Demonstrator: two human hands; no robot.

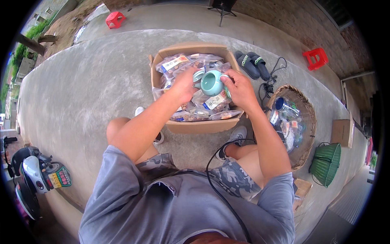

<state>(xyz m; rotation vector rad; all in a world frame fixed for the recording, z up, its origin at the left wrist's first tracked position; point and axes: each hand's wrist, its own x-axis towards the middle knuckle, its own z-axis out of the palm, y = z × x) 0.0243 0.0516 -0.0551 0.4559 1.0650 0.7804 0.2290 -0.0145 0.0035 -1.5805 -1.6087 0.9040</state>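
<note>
A small pale-teal teapot [211, 83] is held above an open cardboard box, its round mouth uncovered and facing up. My right hand [240, 90] is closed on its handle side, thumb on top. My left hand [185, 86] is closed on a small round teal lid [198, 75], beside the pot's spout. Some of the left fingers are hidden behind the lid. The cardboard box [195, 127] below is filled with several clear plastic bags [174, 64] of brownish dried pieces with printed labels. A bit of green shows under my right fingers, too small to make out.
To the right stands a wicker basket [312, 122] of plastic bottles and jars, with a green basket [326, 164] beyond. Black slippers [252, 66] and a black cord [268, 86] lie by the box. Red stools [315, 59] stand farther off; a scooter [36, 173] is at left.
</note>
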